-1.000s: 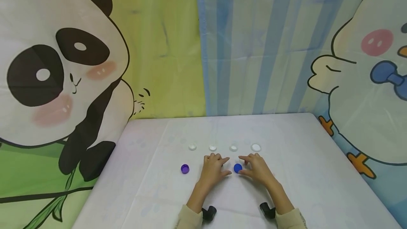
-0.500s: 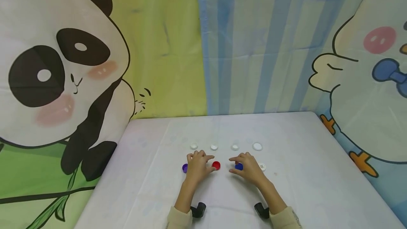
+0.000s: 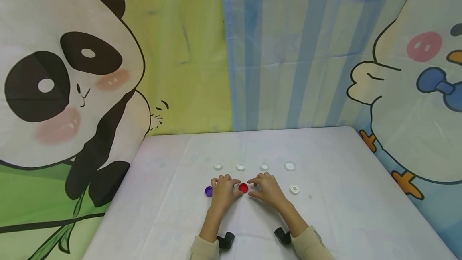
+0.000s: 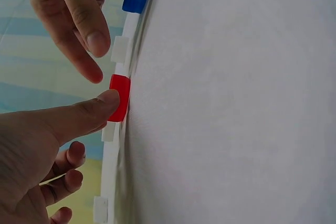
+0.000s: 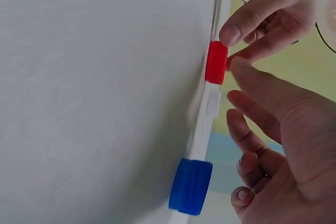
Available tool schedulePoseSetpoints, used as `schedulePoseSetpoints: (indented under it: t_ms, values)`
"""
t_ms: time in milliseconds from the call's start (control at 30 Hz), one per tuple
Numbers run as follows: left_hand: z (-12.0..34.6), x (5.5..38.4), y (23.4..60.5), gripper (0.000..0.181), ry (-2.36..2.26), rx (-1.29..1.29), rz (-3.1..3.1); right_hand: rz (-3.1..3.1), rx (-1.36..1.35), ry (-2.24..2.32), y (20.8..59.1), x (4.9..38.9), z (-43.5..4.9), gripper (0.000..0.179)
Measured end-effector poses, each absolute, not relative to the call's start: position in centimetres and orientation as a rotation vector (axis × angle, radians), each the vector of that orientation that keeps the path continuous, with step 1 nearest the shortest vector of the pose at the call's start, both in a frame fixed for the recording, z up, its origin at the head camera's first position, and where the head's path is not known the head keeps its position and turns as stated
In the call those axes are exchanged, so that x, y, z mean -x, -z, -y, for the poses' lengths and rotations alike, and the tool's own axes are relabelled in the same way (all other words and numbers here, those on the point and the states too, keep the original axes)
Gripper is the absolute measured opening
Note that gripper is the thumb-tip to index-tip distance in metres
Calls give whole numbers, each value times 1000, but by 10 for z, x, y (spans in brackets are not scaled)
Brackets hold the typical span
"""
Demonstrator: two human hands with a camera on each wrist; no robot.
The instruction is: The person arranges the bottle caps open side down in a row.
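Observation:
A red bottle cap (image 3: 243, 188) lies on the white table between my two hands. My left hand (image 3: 223, 189) is at its left, thumb and index finger spread; in the left wrist view the left thumb (image 4: 107, 100) overlaps the cap, but firm contact cannot be told. Facing it from the right, my right hand (image 3: 268, 189) has thumb and index finger apart, tips near the cap's edge. A blue bottle cap (image 5: 190, 187) is hidden under the right hand in the head view. Partly behind the left hand lies a purple bottle cap (image 3: 208, 191).
Several white caps form a row farther back, from a left one (image 3: 218, 166) to a larger right one (image 3: 290, 166). A patterned white cap (image 3: 294, 189) lies right of my right hand. The white table (image 3: 346, 212) meets printed curtains (image 3: 274, 51) at the back.
My left hand has moved left, uncovering the red cap and partly covering the purple one. My right hand has moved left from the blue cap to the red cap, uncovering the patterned white cap.

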State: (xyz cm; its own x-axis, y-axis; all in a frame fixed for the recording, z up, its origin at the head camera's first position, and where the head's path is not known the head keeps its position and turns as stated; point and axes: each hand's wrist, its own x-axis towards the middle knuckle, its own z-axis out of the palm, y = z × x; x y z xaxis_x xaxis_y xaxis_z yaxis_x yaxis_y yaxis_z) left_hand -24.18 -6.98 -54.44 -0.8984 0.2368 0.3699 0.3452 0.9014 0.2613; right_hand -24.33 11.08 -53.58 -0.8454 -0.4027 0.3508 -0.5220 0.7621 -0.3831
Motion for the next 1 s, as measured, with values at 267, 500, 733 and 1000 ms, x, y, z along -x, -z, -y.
schedulePoseSetpoints:
  t_ms: [267,500,733,1000]
  values:
    - [70,242,547,33,471,450,2701,2773,-721,-635,541,251,-103,31]
    - [70,241,547,31,476,457,2702,2704,-756,-642,544,254,-103,25]
    - [71,239,544,31,572,492,2667,2673,-744,-735,540,252,-106,25]
    - [73,234,533,30,784,581,2530,2628,-725,-977,523,241,-116,27]
